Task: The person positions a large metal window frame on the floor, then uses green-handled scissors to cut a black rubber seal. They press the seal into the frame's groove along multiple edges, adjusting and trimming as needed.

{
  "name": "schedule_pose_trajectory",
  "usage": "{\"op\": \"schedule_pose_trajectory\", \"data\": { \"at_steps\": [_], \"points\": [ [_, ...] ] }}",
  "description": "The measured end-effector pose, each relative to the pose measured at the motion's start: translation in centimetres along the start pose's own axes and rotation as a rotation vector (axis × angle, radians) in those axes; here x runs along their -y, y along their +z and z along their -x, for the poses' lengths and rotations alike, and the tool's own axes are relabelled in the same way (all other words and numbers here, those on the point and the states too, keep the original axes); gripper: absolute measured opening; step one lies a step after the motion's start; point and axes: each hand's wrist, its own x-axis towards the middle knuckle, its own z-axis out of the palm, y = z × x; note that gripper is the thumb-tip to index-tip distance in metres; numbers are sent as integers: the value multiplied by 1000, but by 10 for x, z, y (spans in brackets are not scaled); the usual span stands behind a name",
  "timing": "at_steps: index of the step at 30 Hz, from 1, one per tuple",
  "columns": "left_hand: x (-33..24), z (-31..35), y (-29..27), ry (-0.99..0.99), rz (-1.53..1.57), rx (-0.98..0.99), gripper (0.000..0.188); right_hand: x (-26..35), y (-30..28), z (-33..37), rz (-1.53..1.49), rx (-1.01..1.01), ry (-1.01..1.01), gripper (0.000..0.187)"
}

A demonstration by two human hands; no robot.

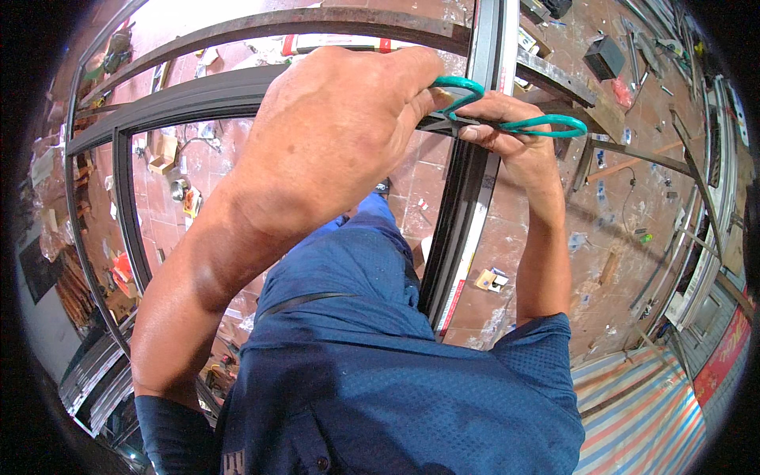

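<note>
scissors (581, 127), teal-handled, pinched at the left loop (480, 90) by left hand (340, 119), gripped near the right one by right hand (525, 154), apparently for steadiness above dark metal frame (457, 206).

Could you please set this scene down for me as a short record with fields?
Tool: scissors, green loops spread apart, blades not clearly visible
Right hand: gripping the scissors
Left hand: at the upper loop; contact hard to tell
Below the hands: dark frame
Clothing: blue shirt, short-sleeved
Ground: reddish tiled floor, littered with small items
Lower right: striped sheet
</note>
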Motion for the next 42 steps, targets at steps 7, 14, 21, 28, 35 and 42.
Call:
{"op": "schedule_pose_trajectory", "data": {
  "at_steps": [7,14,21,28,35,42],
  "points": [
    [-6,-7,4,-35,-63,87,19,4,-5,1,69,14,-7,29],
    [-12,-8,2,-8,-97,116,26,18,-12,6,-259,-63,-150,54],
    [-14,-6,10,53,-105,65,19,64,-11,-12,-374,31,-274,55],
    [-12,-4,6,22,-59,68,18,64,-11,-15,-216,74,-197,42],
    [-10,-2,2,-12,-27,107,21,65,-12,-22,-237,159,-167,51],
    [-7,0,0,3,-89,100,23,64,-20,-24,-321,280,-120,56]
  ]
}}
